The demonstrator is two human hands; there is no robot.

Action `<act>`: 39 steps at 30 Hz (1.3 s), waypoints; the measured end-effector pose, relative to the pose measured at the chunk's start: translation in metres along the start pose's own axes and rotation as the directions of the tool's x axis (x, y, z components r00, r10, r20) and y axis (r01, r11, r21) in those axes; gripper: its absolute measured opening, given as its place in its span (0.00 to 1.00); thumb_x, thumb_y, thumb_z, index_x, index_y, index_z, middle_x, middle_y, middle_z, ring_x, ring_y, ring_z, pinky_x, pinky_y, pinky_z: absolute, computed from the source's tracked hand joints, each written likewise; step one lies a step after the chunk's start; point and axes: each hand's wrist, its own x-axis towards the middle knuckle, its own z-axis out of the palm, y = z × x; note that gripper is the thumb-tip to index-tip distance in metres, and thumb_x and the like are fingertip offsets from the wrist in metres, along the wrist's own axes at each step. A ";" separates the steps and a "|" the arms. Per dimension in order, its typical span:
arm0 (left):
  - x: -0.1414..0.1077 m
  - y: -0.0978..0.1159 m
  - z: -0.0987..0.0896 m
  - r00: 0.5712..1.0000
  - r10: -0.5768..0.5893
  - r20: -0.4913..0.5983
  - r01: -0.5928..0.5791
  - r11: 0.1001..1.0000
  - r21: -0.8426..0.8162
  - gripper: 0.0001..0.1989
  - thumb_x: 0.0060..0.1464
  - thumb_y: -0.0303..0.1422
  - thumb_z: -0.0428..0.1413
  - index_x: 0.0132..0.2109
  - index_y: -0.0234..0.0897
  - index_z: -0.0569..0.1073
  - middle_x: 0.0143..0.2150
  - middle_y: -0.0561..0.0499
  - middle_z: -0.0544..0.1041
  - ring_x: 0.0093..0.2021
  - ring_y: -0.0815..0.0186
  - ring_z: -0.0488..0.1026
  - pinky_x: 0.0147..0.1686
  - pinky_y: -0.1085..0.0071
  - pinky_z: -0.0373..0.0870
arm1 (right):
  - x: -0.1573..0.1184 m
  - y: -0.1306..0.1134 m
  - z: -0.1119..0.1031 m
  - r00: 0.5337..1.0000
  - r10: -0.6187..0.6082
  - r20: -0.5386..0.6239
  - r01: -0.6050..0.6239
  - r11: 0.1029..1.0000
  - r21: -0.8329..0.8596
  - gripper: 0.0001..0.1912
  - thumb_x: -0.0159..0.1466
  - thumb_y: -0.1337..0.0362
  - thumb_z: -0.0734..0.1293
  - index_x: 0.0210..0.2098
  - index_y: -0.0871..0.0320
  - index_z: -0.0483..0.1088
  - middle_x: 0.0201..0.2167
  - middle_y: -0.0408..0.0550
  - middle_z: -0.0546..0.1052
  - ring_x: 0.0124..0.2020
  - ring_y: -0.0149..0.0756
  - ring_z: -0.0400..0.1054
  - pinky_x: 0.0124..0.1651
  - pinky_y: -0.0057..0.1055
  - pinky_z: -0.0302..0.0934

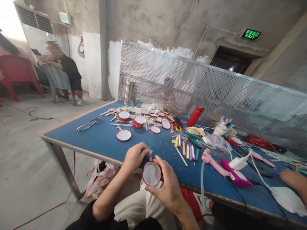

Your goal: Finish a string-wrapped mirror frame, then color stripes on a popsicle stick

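Note:
My left hand (135,157) and my right hand (165,188) hold a small round hand drum (151,173) above the front edge of the blue worktable (96,143). It has a red rim and a pale, translucent face, with a thin red line across it. A thin stick (150,155) with coloured bands rises from its top, next to my left fingers. My right hand wraps the drum's lower right rim. Several similar red-rimmed drums (123,135) lie farther up the table among wooden sticks (136,110). Coloured glue sticks (185,150) lie to the right of my hands.
A pink glue gun (212,162) and a magenta glue gun (235,173) lie on the right, with cables. A co-worker's forearm (294,182) enters at the right edge. Glasses (89,124), a steel flask (129,92) and a red flask (195,116) stand farther away, before a perforated metal panel (192,80).

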 end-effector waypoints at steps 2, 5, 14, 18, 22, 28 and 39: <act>0.000 0.001 -0.001 1.000 -0.015 0.004 0.015 1.000 -0.019 0.07 0.55 0.32 0.51 0.30 0.40 0.71 0.30 0.55 0.78 0.31 0.67 0.72 0.32 0.74 0.64 | 0.000 0.000 0.000 1.000 0.000 -0.009 0.000 1.000 0.001 0.52 0.45 0.69 0.77 0.63 0.53 0.49 0.54 0.53 0.70 0.54 0.47 0.66 0.55 0.43 0.62; -0.001 0.000 -0.001 1.000 -0.020 0.004 0.020 0.999 -0.031 0.07 0.55 0.33 0.51 0.30 0.40 0.72 0.29 0.55 0.77 0.30 0.68 0.72 0.32 0.74 0.63 | 0.001 0.000 0.000 1.000 -0.001 -0.006 0.001 1.000 0.017 0.52 0.45 0.70 0.77 0.64 0.53 0.49 0.54 0.53 0.70 0.54 0.47 0.66 0.55 0.43 0.63; 0.000 -0.001 -0.001 1.000 -0.030 0.007 0.031 0.997 -0.071 0.07 0.54 0.34 0.52 0.30 0.40 0.72 0.28 0.56 0.78 0.30 0.68 0.72 0.30 0.74 0.62 | 0.002 0.002 -0.001 1.000 0.006 0.001 -0.006 0.998 0.060 0.52 0.45 0.72 0.76 0.64 0.54 0.49 0.54 0.54 0.70 0.54 0.47 0.66 0.55 0.43 0.64; 0.000 -0.002 -0.001 1.000 -0.016 0.003 0.016 0.995 -0.100 0.08 0.54 0.35 0.52 0.30 0.40 0.72 0.28 0.55 0.77 0.29 0.67 0.72 0.30 0.74 0.63 | 0.000 0.003 0.000 1.000 0.012 -0.004 -0.012 0.997 0.072 0.51 0.45 0.72 0.76 0.64 0.55 0.49 0.55 0.54 0.70 0.55 0.47 0.66 0.56 0.43 0.63; 0.000 -0.004 -0.001 1.000 0.003 -0.005 -0.003 0.990 -0.143 0.08 0.53 0.36 0.52 0.30 0.39 0.71 0.27 0.55 0.76 0.29 0.67 0.71 0.30 0.73 0.63 | -0.001 0.004 0.000 1.000 0.028 0.009 -0.029 0.996 0.084 0.51 0.45 0.73 0.75 0.63 0.54 0.49 0.55 0.54 0.69 0.55 0.47 0.65 0.56 0.44 0.62; 0.001 -0.008 0.002 1.000 -0.006 0.004 0.007 0.944 -0.331 0.06 0.51 0.36 0.53 0.34 0.40 0.68 0.26 0.57 0.74 0.26 0.68 0.70 0.30 0.73 0.65 | -0.002 0.005 0.001 0.998 0.050 0.028 -0.052 0.994 0.100 0.51 0.45 0.73 0.75 0.63 0.54 0.49 0.56 0.53 0.69 0.56 0.47 0.65 0.57 0.44 0.61; 0.003 -0.010 0.005 0.999 -0.032 -0.022 0.021 0.920 -0.392 0.06 0.49 0.36 0.54 0.34 0.40 0.67 0.23 0.59 0.73 0.25 0.67 0.69 0.30 0.72 0.64 | -0.001 0.008 0.003 1.000 0.016 0.002 -0.017 0.995 0.102 0.53 0.44 0.72 0.77 0.63 0.54 0.49 0.56 0.54 0.69 0.55 0.48 0.65 0.57 0.45 0.61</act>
